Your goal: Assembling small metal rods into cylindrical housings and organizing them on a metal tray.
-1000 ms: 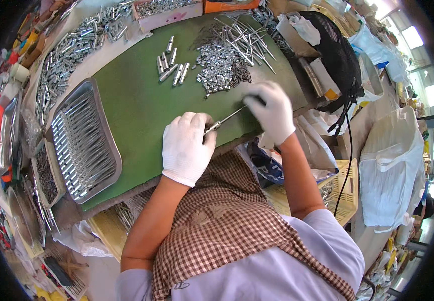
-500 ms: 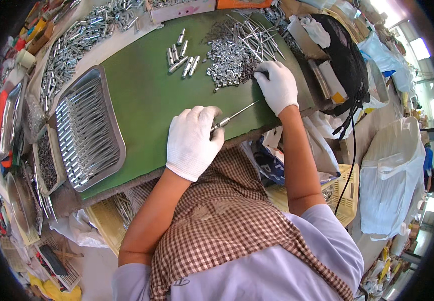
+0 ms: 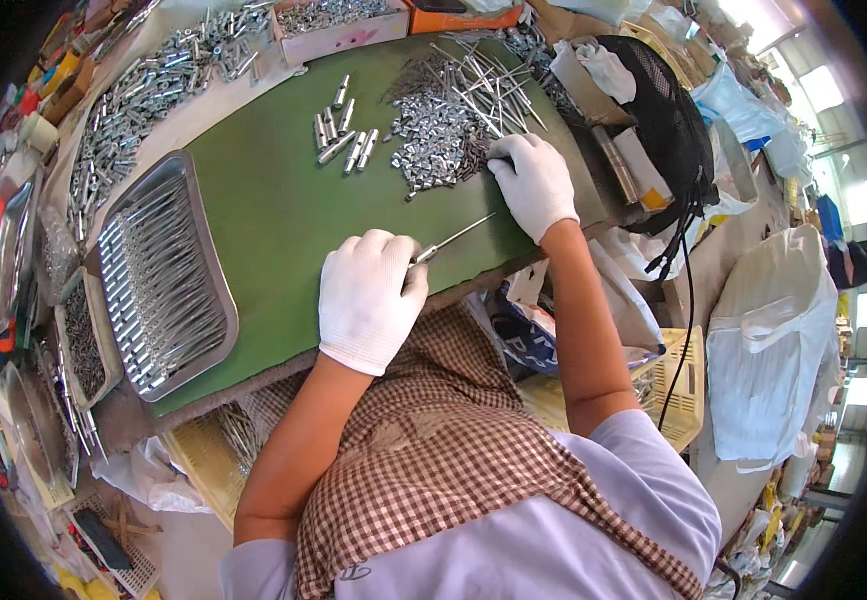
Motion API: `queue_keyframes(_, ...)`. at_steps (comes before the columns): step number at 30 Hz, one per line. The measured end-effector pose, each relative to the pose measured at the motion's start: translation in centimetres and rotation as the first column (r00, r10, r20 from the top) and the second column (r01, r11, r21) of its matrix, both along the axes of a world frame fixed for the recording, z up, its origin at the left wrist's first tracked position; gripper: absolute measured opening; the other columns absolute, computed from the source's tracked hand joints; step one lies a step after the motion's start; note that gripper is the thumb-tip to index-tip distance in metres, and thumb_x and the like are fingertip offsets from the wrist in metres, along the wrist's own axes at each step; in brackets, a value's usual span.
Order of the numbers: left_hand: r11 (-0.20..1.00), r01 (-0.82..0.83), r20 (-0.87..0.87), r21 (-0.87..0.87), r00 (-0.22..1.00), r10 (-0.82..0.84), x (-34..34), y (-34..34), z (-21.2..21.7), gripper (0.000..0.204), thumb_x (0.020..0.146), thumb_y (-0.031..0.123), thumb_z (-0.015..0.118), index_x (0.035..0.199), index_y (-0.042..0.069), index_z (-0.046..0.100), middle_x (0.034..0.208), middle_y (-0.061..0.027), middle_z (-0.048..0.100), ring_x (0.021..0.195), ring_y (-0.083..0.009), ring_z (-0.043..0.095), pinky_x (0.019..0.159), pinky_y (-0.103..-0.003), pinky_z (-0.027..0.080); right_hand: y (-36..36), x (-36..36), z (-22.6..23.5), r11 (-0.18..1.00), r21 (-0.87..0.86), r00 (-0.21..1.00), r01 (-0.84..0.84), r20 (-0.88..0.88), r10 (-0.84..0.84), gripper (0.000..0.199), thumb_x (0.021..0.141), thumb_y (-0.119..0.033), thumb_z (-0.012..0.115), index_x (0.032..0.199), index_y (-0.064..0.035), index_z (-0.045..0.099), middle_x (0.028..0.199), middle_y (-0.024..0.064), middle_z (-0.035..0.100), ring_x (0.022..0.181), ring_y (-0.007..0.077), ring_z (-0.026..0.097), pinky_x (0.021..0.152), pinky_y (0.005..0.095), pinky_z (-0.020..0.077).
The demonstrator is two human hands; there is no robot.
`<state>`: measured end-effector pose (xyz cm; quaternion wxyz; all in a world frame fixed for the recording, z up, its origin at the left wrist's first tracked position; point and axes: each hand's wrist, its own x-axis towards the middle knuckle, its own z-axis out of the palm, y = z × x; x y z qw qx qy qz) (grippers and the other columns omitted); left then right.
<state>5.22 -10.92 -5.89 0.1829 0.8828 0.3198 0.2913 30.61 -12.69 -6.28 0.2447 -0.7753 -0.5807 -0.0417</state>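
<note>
My left hand point(image 3: 368, 300), in a white knit glove, is closed around a slim metal rod with a thicker cylindrical end point(image 3: 451, 240). Its thin tip points up and right over the green mat, while the thick end is mostly hidden in my fingers. My right hand point(image 3: 533, 188), gloved too, has its fingers drawn together at the edge of a pile of small dark screws point(image 3: 473, 155); what they pinch, if anything, is hidden. Beside the screws lie small silver metal pieces point(image 3: 428, 140) and loose long thin rods point(image 3: 493, 85).
Several short metal cylinders point(image 3: 353, 150) stand or lie on the green mat point(image 3: 263, 220). At left, a metal tray point(image 3: 230, 310) holds rows of rods with cylindrical ends. Loose cylinders point(image 3: 123, 130) lie behind it. A black mesh bag point(image 3: 668, 110) stands at right.
The whole view has shifted slightly, so things sit further left. The thick end of the rod is now more covered by my left fingers. My right hand stays at the screw pile, fingers drawn in.
</note>
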Motion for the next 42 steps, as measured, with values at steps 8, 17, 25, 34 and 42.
queue_keyframes(8, 1.0, 0.003, -0.002, -0.009, 1.0, -0.003, 0.0, 0.0, 0.1, 0.015, 0.075, 0.009, 0.074, 0.087, 0.008, 0.065, 0.085, -0.0101, 0.062, 0.079, -0.032, 0.061, 0.072, -0.044, 0.047, -0.3, 0.6, 0.2, 0.996, 0.072, 0.999, -0.047, 0.018, 0.046, 0.007, 0.085, -0.016, 0.068, 0.091, -0.0129, 0.071, 0.093, 0.0116, 0.068, 0.095, 0.0341, 0.064, 0.087, 0.0438, 0.0498)
queue_keyframes(17, 1.0, 0.005, 0.021, -0.005, 1.0, -0.005, 0.0, 0.0, 0.0, 0.014, 0.075, 0.009, 0.074, 0.086, 0.007, 0.066, 0.082, -0.0104, 0.062, 0.078, -0.032, 0.062, 0.072, -0.045, 0.048, -0.3, -0.2, 1.0, 0.993, 0.028, 0.981, -0.117, 0.156, 0.111, 0.006, 0.086, -0.017, 0.068, 0.091, -0.0133, 0.069, 0.096, 0.0103, 0.068, 0.096, 0.0342, 0.063, 0.083, 0.0442, 0.0492)
queue_keyframes(25, 1.0, 0.008, -0.002, -0.021, 1.0, -0.008, -0.3, 0.1, 0.0, 0.015, 0.075, 0.01, 0.073, 0.088, 0.007, 0.065, 0.086, -0.0112, 0.063, 0.079, -0.0328, 0.061, 0.072, -0.045, 0.047, -3.2, -5.2, 2.8, 0.857, 0.053, 0.85, -0.513, -0.111, 0.516, 0.013, 0.081, -0.007, 0.069, 0.093, -0.0114, 0.07, 0.091, 0.0083, 0.069, 0.089, 0.031, 0.065, 0.083, 0.0414, 0.0512)
queue_keyframes(34, 0.999, 0.037, -0.024, -0.025, 0.999, -0.038, 0.4, 0.4, 0.4, 0.018, 0.077, 0.012, 0.072, 0.086, 0.002, 0.06, 0.086, -0.0164, 0.059, 0.085, -0.0391, 0.057, 0.075, -0.048, 0.045, -3.0, -7.3, 3.7, 0.846, -0.127, 0.855, -0.517, -0.045, 0.516, 0.016, 0.074, -0.011, 0.065, 0.09, -0.0105, 0.067, 0.083, 0.0091, 0.068, 0.086, 0.0315, 0.066, 0.08, 0.0431, 0.05)
queue_keyframes(42, 0.999, -0.029, -0.01, 0.039, 1.0, 0.029, 0.0, -0.4, 0.0, 0.021, 0.074, 0.005, 0.075, 0.083, 0.003, 0.056, 0.086, -0.0149, 0.057, 0.083, -0.0386, 0.056, 0.074, -0.048, 0.043, -3.7, -8.3, 2.3, 0.811, -0.046, 0.788, -0.584, 0.209, 0.579, 0.017, 0.08, -0.016, 0.062, 0.094, -0.0093, 0.058, 0.076, 0.0031, 0.059, 0.081, 0.0249, 0.062, 0.082, 0.0363, 0.0495)
